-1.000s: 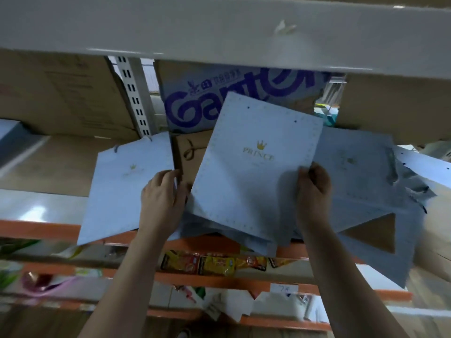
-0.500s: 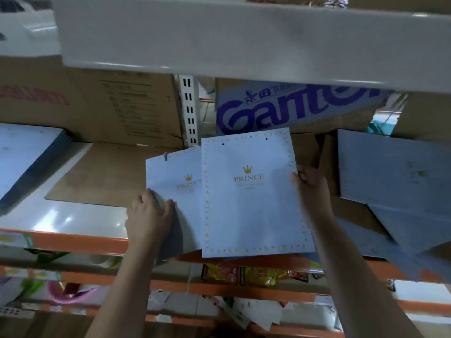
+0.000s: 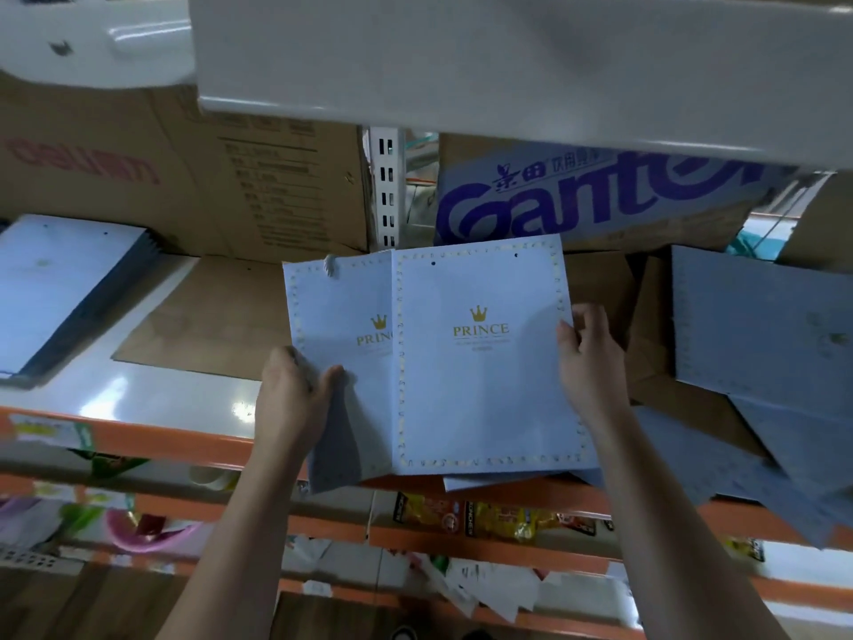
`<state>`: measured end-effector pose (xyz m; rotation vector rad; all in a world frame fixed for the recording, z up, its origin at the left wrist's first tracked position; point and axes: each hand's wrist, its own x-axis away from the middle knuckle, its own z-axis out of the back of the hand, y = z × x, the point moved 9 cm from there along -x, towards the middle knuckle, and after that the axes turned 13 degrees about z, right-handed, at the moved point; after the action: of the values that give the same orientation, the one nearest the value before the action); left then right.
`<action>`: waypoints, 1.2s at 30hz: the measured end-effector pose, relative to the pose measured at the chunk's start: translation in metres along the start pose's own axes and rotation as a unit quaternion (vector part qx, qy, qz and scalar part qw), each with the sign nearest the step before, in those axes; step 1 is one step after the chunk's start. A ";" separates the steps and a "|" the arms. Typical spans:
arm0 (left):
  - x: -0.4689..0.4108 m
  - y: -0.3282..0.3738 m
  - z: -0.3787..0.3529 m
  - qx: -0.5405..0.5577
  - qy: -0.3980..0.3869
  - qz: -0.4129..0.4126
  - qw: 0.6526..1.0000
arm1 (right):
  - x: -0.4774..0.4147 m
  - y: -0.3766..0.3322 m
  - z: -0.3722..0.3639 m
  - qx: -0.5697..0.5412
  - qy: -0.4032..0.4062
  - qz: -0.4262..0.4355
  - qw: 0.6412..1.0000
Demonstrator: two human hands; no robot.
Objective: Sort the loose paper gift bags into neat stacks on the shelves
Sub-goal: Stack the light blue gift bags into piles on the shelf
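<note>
Two flat pale-blue "PRINCE" gift bags with gold crowns lie side by side at the shelf's front edge. My right hand (image 3: 588,362) grips the right edge of the upper bag (image 3: 484,390). My left hand (image 3: 291,390) pinches the lower left part of the bag underneath (image 3: 341,334), which peeks out to the left. A neat stack of blue bags (image 3: 60,288) rests at the far left of the shelf. Loose blue bags (image 3: 757,334) lie scattered on the right, some hanging over the edge.
The white shelf (image 3: 175,390) has an orange front rail. Brown cardboard boxes (image 3: 194,177) and a blue "Ganten" carton (image 3: 591,200) line the back. A flat cardboard sheet (image 3: 207,325) lies on the shelf. An upper shelf beam (image 3: 507,62) overhangs. Lower shelves hold packaged goods.
The two bags have been brought upright and squared side by side, moving left along the shelf. The view has shifted left, showing the neat stack at the far left.
</note>
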<state>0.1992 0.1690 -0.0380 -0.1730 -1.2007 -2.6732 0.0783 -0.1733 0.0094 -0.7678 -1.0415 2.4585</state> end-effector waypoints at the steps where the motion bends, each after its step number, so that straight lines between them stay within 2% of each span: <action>1: 0.004 0.002 0.003 0.009 0.013 -0.011 1.000 | -0.001 0.002 0.000 -0.012 0.002 -0.004 1.000; 5: 0.015 0.002 0.016 0.044 0.034 -0.018 0.998 | -0.004 -0.003 -0.008 -0.053 0.008 -0.010 0.999; 11: 0.016 -0.025 0.045 0.105 0.060 0.020 0.993 | -0.001 -0.021 -0.040 -0.087 -0.012 -0.008 0.996; 17: 0.001 -0.059 0.091 0.115 0.091 0.019 0.989 | 0.004 -0.052 -0.090 -0.108 -0.025 -0.013 0.994; 26: -0.067 -0.132 0.224 0.125 0.107 -0.015 0.986 | 0.052 -0.152 -0.213 -0.201 -0.058 -0.066 0.976; 31: -0.109 -0.173 0.288 0.110 0.114 -0.020 0.987 | 0.075 -0.201 -0.277 -0.195 -0.055 -0.075 0.976; 36: -0.138 -0.199 0.317 0.132 0.098 -0.013 0.986 | 0.078 -0.237 -0.318 -0.170 -0.072 -0.055 0.981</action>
<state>0.2940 0.5542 0.0012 0.1448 -1.4792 -2.4508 0.2368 0.1968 -0.0264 -0.6168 -1.5420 2.2988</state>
